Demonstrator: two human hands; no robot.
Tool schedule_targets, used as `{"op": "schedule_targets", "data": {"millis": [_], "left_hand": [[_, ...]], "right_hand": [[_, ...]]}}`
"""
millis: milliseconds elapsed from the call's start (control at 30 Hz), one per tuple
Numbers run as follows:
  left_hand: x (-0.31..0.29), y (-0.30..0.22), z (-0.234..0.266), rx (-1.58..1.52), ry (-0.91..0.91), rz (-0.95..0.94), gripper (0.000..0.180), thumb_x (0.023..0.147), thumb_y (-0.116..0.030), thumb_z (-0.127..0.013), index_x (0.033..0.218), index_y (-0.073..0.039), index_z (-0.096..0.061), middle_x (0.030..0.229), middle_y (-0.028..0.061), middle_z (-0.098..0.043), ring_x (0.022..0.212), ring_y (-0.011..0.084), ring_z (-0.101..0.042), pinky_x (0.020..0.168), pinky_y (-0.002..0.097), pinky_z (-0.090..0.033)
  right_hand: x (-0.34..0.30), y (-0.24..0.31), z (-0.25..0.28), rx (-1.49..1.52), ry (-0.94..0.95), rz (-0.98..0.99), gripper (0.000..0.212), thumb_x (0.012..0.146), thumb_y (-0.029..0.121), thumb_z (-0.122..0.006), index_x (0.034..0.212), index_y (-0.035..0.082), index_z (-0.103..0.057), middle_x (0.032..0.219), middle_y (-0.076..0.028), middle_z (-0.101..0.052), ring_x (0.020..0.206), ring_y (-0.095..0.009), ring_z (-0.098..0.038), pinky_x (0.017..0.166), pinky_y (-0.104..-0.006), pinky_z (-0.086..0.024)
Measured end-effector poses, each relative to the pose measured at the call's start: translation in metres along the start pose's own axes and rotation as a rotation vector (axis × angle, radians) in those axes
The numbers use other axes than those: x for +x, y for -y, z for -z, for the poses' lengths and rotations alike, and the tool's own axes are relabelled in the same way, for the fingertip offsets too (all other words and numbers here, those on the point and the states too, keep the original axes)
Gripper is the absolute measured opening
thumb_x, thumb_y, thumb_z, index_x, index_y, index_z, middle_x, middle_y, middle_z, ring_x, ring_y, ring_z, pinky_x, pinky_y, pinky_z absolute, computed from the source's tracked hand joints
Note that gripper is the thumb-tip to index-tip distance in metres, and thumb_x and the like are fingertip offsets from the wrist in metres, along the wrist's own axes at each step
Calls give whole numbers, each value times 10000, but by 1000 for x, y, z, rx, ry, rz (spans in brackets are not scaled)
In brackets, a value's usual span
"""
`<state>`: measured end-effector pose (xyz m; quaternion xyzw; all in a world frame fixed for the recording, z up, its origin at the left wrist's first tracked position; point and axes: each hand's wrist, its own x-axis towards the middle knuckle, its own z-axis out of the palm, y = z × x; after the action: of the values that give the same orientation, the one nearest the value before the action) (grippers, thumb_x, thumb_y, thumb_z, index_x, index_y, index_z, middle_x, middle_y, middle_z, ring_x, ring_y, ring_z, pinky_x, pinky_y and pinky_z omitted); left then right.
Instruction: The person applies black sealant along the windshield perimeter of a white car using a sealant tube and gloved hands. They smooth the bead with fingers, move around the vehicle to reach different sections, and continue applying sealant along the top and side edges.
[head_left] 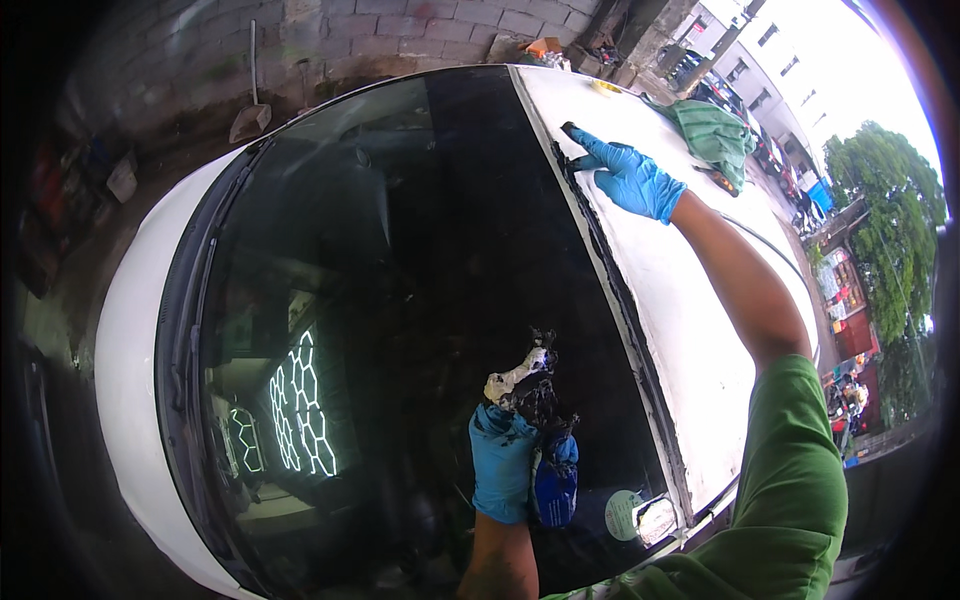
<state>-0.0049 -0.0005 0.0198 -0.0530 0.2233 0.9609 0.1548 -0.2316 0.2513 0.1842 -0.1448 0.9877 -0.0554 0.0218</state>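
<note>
In front of me is the dark windshield (400,300) of a white car, with a bead of black sealant (625,290) along its edge by the white roof (690,310). My right hand (630,182), in a blue glove with blackened fingertips, reaches over the roof edge. Its fingers are stretched out and apart, touching or just over the far part of the bead. Over the glass, my left hand (503,460), also blue-gloved, is closed around a crumpled blue-and-white pouch (556,485) smeared with black sealant. Black-coated white material sticks out beyond its fingers.
A green cloth (712,135) lies on the roof, with a dark-tipped tool (718,180) beside it. A small yellow roll-like item (606,88) sits at the far roof edge. Wipers (195,300) line the windshield's left side. A dustpan (250,120) stands by the block wall.
</note>
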Motion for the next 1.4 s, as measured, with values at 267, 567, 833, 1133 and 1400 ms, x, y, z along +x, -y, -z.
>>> {"op": "schedule_targets", "data": {"millis": [267, 567, 833, 1133, 1400], "left_hand": [[3, 5, 10, 145, 26, -30, 279, 805, -102, -737, 1049, -45, -613, 696, 86, -627, 524, 198, -596, 457, 332, -484], [-1, 4, 6, 68, 1, -33, 259, 806, -87, -728, 1036, -54, -614, 681, 85, -621, 512, 209, -602, 447, 343, -495], [-1, -4, 0, -47, 67, 13, 265, 835, -100, -704, 1074, -44, -604, 746, 69, -629, 573, 177, -604, 515, 320, -505], [2, 5, 12, 39, 60, -2, 278, 848, -56, -664, 1117, -20, -601, 855, 66, -651, 646, 163, -626, 582, 308, -524], [-2, -4, 0, -82, 99, 35, 357, 822, 13, -655, 1170, -27, -591, 915, 57, -657, 660, 152, -627, 578, 295, -526]], "right_hand": [[21, -11, -16, -629, 54, -12, 637, 919, 224, -420, 1519, 177, -209, 1513, -195, -302, 1417, -326, -272, 1177, -541, -79], [39, -5, -18, -828, 222, 39, 621, 937, 268, -402, 1516, 142, -215, 1515, -152, -323, 1382, -239, -365, 1179, -545, -36], [11, -11, -20, -584, 162, 79, 621, 905, 208, -444, 1494, 115, -272, 1470, -70, -421, 1371, -237, -378, 1156, -613, -51], [-5, 10, -3, -439, 99, 45, 525, 880, 197, -462, 1403, 148, -456, 1144, -134, -636, 1143, -259, -567, 1155, -508, -209], [14, -24, -25, -208, -182, 160, 646, 822, 108, -500, 1453, 118, -361, 1353, -237, -487, 1229, -388, -487, 1102, -395, -354]]}}
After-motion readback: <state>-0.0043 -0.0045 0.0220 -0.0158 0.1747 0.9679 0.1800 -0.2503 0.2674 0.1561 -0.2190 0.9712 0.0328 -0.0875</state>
